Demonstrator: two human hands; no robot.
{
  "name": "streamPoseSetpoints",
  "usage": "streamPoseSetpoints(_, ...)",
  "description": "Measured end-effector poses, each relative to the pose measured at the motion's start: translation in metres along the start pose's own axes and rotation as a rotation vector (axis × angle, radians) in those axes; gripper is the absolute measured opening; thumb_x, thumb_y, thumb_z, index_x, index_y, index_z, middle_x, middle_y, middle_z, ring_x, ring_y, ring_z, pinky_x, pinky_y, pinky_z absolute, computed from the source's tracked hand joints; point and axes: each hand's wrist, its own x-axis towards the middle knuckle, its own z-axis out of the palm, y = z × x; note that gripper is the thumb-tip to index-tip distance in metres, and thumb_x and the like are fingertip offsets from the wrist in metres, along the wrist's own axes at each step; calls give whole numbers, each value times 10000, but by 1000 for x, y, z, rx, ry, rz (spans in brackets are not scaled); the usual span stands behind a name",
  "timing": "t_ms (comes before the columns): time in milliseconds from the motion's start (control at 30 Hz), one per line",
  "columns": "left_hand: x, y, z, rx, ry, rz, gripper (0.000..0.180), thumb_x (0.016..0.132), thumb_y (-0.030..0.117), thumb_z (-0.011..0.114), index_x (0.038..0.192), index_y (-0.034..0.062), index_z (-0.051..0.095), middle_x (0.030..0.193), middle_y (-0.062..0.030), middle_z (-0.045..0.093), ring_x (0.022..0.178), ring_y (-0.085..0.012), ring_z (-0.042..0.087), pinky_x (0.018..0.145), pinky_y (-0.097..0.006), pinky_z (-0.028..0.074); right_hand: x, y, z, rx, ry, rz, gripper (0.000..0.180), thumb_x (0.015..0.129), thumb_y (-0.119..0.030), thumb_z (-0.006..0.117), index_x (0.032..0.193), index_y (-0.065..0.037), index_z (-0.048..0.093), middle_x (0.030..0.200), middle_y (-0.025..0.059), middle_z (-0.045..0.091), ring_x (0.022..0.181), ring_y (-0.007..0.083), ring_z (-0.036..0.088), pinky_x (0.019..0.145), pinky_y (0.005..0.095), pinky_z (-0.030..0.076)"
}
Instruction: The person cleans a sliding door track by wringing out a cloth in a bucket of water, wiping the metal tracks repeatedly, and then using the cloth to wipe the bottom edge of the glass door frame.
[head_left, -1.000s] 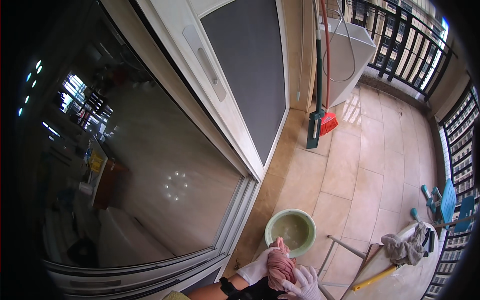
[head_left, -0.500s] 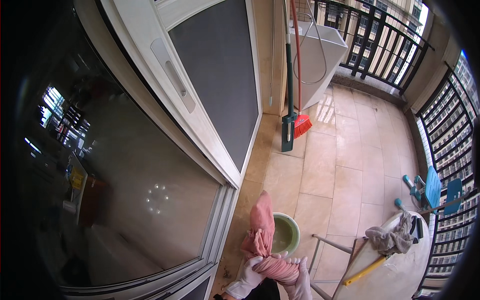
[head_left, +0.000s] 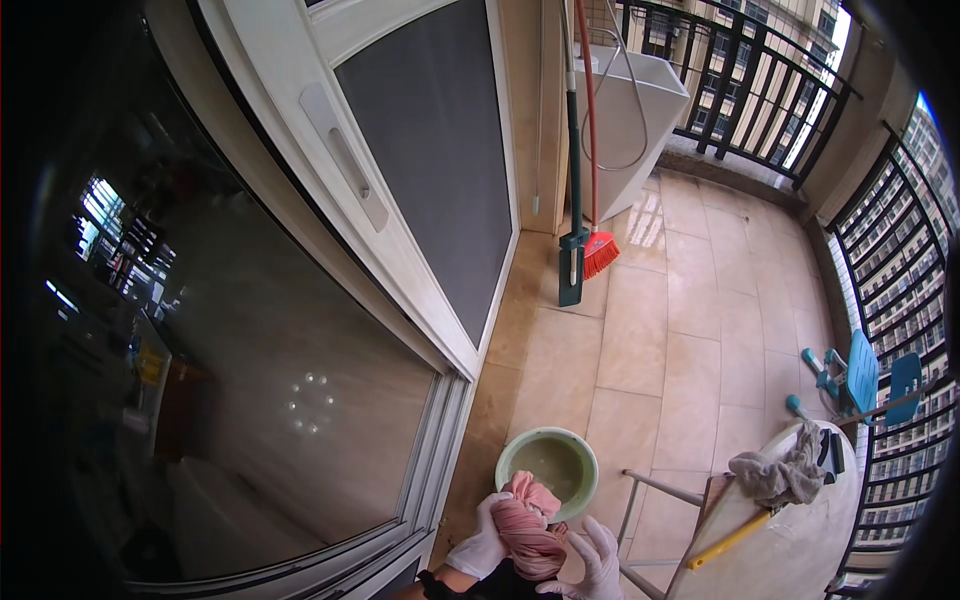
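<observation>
A pink cloth (head_left: 528, 530), twisted and bunched up, is in my left hand (head_left: 483, 543), which wears a white glove and is closed round its left side. My right hand (head_left: 597, 562), gloved the same way, is just right of the cloth with its fingers apart and nothing in them. Beyond the cloth, on the tiles, stands a pale green basin (head_left: 590, 470) with cloudy water in it. The cloth's far end overlaps the basin's near rim. Whether it touches the rim I cannot tell.
On my right, a round white table (head_left: 835, 520) bears a grey rag (head_left: 780, 472) and a yellow-handled squeegee (head_left: 735, 538). A blue folding seat (head_left: 865, 375) stands by the railing. Ahead are a red broom (head_left: 601, 255), a green flat mop (head_left: 571, 270) and a white sink. Sliding glass doors line my left.
The cloth, earlier stretched out and twisted between both hands, is now bunched up nearer me. My right hand has let go of it and opened. More of the basin shows.
</observation>
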Motion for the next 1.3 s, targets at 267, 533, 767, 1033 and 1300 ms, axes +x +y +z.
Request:
streamPoseSetpoints(267, 15, -57, -71, -31, -375, -157, 277, 839, 229, 485, 1045, 50, 438, 1042, -101, 507, 1028, -255, 475, 885, -373, 418, -3, 11, 1, -445, -451, -831, 428, 778, -246, 568, 1198, -270, 492, 1357, 61, 412, 1261, 327, 373, 832, 520, 477)
streamPoseSetpoints(533, -65, -48, 4, -247, 25, -183, 370, 940, 255, 404, 1147, -44, 466, 1022, -79, 610, 944, -280, 593, 917, -371, 441, 15, -34, -18, 370, -59, -2, 317, 732, -16, 726, 967, -54, 516, 1073, 137, 610, 923, 257, 613, 804, 352, 502)
streamPoseSetpoints(767, -7, -87, -71, 1139, -225, 653, 541, 852, 260, 629, 1306, 44, 428, 1253, -154, 531, 1096, -195, 565, 942, -296, 430, -25, 39, 13, 1440, 403, 649, 312, 896, -296, 582, 1084, -49, 555, 1000, 95, 579, 924, 214, 568, 916, 343, 431)
streamPoseSetpoints(1033, -92, -58, 25, 693, -298, -309, 689, 817, 349, 649, 1322, 0, 336, 1192, -122, 578, 1078, -297, 560, 956, -387, 424, -4, 52, -5, 1309, -525, 1133, 341, 937, -83, 472, 1270, -12, 464, 1223, 71, 528, 1055, 172, 555, 910, 296, 468)
streamPoseSetpoints(1300, -14, -51, -3, -379, 240, -1513, 493, 750, 319, 592, 1033, -63, 461, 831, -63, 512, 775, -209, 531, 713, -314, 458, 19, 80, 31, 880, -955, 559, 321, 941, -78, 479, 1255, -13, 456, 1185, 56, 534, 1056, 129, 521, 933, 236, 436)
